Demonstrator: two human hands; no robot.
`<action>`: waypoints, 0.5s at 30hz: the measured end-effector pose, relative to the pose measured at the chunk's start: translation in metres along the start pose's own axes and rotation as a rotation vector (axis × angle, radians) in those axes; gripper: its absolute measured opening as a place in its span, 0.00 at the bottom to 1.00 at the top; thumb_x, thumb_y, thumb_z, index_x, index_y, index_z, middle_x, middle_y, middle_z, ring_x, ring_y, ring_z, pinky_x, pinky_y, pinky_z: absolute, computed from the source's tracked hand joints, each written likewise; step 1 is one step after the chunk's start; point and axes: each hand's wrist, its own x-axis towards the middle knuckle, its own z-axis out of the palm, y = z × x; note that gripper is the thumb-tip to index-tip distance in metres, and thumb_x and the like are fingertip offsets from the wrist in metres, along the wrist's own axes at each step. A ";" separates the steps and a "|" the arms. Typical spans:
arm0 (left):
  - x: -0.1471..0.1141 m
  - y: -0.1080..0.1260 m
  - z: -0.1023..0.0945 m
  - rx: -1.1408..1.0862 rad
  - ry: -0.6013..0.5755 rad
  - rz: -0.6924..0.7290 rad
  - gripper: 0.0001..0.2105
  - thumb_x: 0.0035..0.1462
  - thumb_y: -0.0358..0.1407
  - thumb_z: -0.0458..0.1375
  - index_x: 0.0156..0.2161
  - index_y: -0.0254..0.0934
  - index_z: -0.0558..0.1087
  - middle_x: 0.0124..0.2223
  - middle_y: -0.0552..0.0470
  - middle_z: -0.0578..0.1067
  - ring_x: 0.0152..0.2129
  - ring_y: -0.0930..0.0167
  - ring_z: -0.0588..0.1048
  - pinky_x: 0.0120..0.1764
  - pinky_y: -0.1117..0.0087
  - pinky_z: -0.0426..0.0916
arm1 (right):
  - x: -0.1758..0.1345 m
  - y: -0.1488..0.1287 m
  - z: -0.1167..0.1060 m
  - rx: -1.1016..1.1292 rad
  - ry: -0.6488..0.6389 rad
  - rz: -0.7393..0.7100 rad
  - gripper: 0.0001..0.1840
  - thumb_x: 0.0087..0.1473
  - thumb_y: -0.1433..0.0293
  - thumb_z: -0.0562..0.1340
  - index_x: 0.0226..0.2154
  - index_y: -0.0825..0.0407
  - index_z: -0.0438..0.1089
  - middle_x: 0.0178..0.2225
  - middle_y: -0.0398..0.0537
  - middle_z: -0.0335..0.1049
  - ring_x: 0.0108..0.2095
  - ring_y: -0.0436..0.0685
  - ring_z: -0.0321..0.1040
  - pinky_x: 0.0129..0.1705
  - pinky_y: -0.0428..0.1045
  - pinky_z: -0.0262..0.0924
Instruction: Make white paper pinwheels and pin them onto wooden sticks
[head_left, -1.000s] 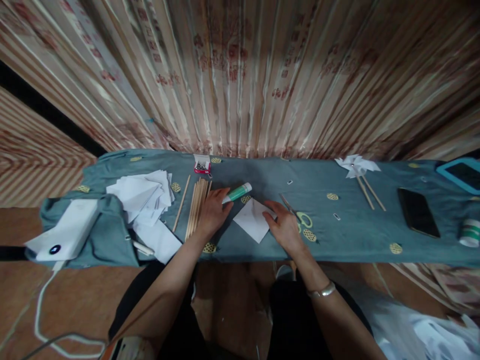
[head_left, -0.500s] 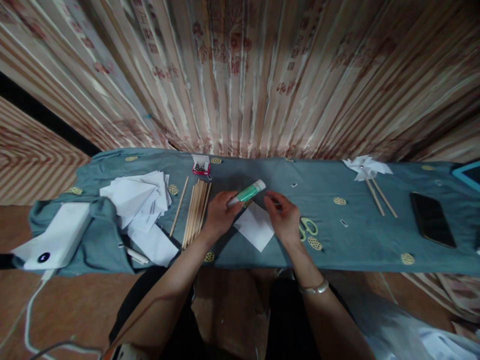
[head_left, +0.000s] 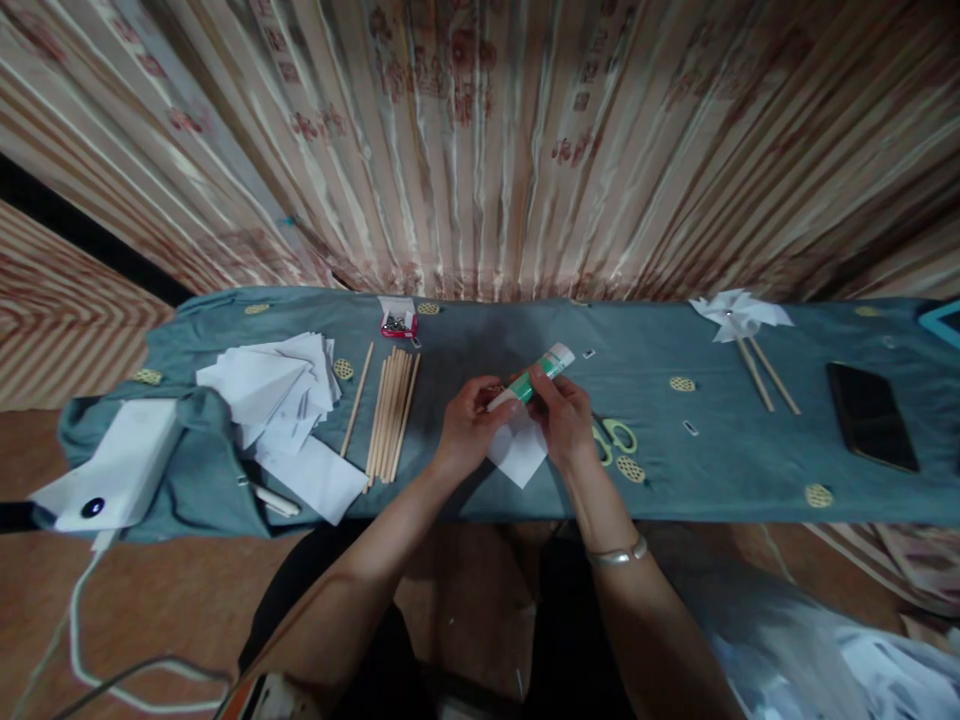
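Note:
A green and white glue stick [head_left: 541, 372] slants up to the right between my hands. My left hand [head_left: 474, 420] is closed round its lower left end. Closer to its upper part, my right hand [head_left: 564, 415] grips it with thumb and fingers. Beneath both hands lies a white square of paper [head_left: 523, 455] on the cloth, its upper part hidden by them. Just right of my right hand are scissors with light green handles [head_left: 621, 436], their blades partly covered.
Wooden sticks [head_left: 391, 415], a pile of white paper [head_left: 274, 385] and a small red box of metal pins [head_left: 398, 322] stand to the left. A white power bank [head_left: 139, 460] is at far left. Rightward lie a paper pinwheel [head_left: 739, 315] and a black phone [head_left: 872, 415].
The glue stick has moved right and slightly up. My right hand, apart from it before, has taken hold of it, and my left hand has shifted right over the paper.

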 end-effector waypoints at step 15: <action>0.012 -0.008 -0.062 1.053 -0.109 0.398 0.17 0.52 0.30 0.59 0.49 0.33 0.73 0.55 0.40 0.71 0.53 0.58 0.69 0.57 0.52 0.60 | -0.018 -0.025 -0.043 0.252 -0.183 0.250 0.09 0.49 0.63 0.66 0.31 0.51 0.70 0.34 0.45 0.75 0.20 0.45 0.62 0.19 0.42 0.62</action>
